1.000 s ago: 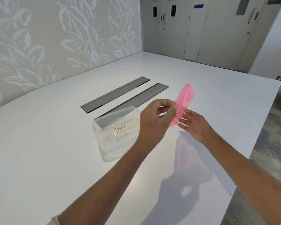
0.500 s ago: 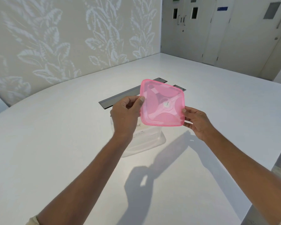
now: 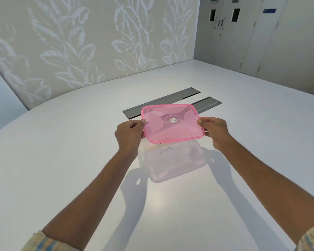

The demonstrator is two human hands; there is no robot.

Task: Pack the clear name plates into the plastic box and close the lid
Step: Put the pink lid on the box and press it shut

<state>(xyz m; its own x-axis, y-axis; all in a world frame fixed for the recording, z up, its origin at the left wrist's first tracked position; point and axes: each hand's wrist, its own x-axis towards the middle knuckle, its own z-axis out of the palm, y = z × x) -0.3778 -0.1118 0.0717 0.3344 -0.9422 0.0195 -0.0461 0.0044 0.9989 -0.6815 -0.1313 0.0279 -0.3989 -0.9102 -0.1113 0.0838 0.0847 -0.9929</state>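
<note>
A translucent pink lid (image 3: 172, 123) is held nearly flat just above the clear plastic box (image 3: 172, 160), which stands on the white table (image 3: 62, 160). My left hand (image 3: 130, 134) pinches the lid's left edge and my right hand (image 3: 215, 132) pinches its right edge. The lid covers most of the box's opening from view. Below the lid's near edge, the top of a clear name plate (image 3: 158, 147) with dark writing shows inside the box.
Two long grey cable slots (image 3: 161, 102) are set into the table just beyond the lid. A leaf-patterned wall runs along the far left, and grey doors (image 3: 225, 33) stand at the back right. The table's edge lies at the lower right.
The lid has turned from upright and edge-on to nearly flat, and now sits over the box. Both hands now grip its opposite edges. The view has shifted so the box is centred.
</note>
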